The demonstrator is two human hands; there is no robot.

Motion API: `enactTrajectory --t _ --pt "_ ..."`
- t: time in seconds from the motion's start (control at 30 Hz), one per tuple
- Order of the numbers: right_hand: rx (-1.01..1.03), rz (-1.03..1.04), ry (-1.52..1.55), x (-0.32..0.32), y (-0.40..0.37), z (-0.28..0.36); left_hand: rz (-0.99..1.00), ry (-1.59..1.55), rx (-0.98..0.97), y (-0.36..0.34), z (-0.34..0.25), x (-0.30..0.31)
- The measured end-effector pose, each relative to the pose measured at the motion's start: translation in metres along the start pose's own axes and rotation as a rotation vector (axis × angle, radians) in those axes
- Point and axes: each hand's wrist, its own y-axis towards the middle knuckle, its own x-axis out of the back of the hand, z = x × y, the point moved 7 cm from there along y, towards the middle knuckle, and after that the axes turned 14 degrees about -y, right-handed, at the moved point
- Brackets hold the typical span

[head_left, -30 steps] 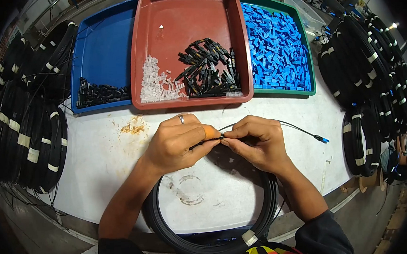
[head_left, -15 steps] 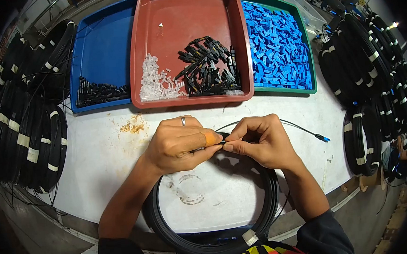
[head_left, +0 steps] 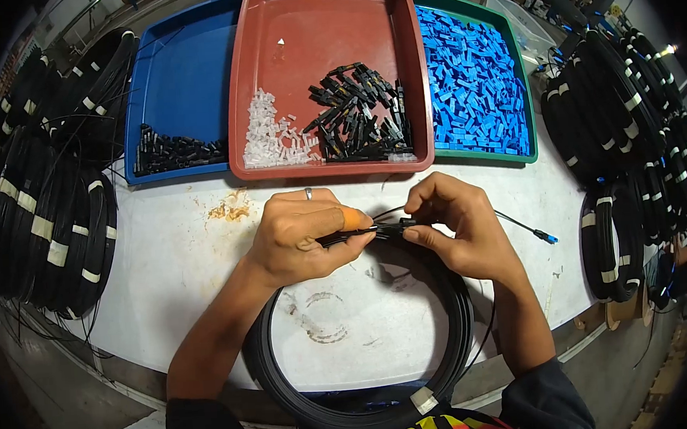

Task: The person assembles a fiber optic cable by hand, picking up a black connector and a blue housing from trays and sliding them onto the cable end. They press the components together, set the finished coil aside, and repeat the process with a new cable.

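Observation:
My left hand (head_left: 301, 235) pinches a slim black cable connector (head_left: 353, 233) between thumb and fingers; an orange wrap covers one fingertip and a ring sits on another finger. Facing it, my right hand (head_left: 464, 226) has thumb and index finger around the end of a short black sleeve (head_left: 406, 222), close to the connector's tip. Whether the two parts touch is hard to see. Below both hands lies a coil of black cable (head_left: 462, 318), tied with white tape. Its loose end, with a blue-tipped connector (head_left: 546, 236), rests on the table to the right.
Behind my hands stand a blue tray (head_left: 183, 90) with black parts, a red tray (head_left: 323, 32) with clear and black pieces, and a green tray (head_left: 530, 122) full of blue clips. Taped cable coils flank the white table (head_left: 182, 305) on the left (head_left: 57, 226) and right (head_left: 612, 235).
My right hand has moved a little to the right, away from the left fingertips, and its fingers have loosened. Black parts now show between the hands. The view has shifted slightly.

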Motion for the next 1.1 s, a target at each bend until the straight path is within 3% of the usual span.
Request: enactTrajectory --t 0.07,0.13,0.27,0.37,0.6,0.77,0.93,1.1 --pt "-0.029 -0.003 0.026 0.0 -0.001 -0.003 0.01 -0.01 -0.001 0.0 0.0 0.0" --pt "0.07 -0.026 -0.179 0.002 0.0 0.008 0.027 0.002 0.007 -0.002 0.004 -0.001" --pt "0.136 -0.081 -0.274 -0.005 -0.001 0.024 0.026 -0.02 0.037 -0.002 0.005 -0.002" --pt "0.365 -0.234 -0.377 -0.009 -0.006 0.039 0.001 -0.034 0.055 -0.002 0.006 -0.001" --pt "0.52 -0.318 -0.471 -0.018 -0.016 0.052 0.036 -0.041 0.033 -0.005 0.007 -0.005" --pt "0.438 -0.265 -0.359 -0.017 -0.01 0.042 0.034 -0.003 -0.088 -0.005 -0.001 -0.008" --pt "0.409 -0.269 -0.354 -0.012 -0.011 0.042 0.04 -0.089 0.184 -0.004 0.008 -0.001" --pt "0.241 -0.197 -0.309 -0.016 -0.008 0.028 0.026 -0.008 -0.097 -0.005 0.0 -0.007"
